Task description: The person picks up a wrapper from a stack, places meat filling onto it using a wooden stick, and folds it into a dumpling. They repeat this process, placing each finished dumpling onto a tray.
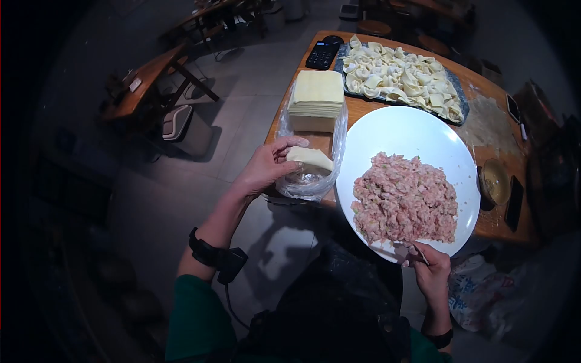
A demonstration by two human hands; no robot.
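My left hand [271,164] pinches a pale dough wrapper [310,158] above a clear plastic bag [305,189]. Behind it, a tall stack of square wrappers [316,91] stands in the bag. A large white plate [387,128] holds a mound of pinkish minced filling [407,199] with green bits. At the plate's near edge, my right hand [431,266] is closed on a thin utensil [419,253], its tip by the filling; its exact shape is partly hidden. Folded dumplings [402,78] cover a dark tray at the back of the wooden table.
On the table [357,109] are a black keypad device [322,55], a small bowl [494,181], a dark phone-like object [514,204] and another phone [512,107]. A bin [187,131] and another table [145,81] stand at the left. Plastic bags [484,293] lie below right.
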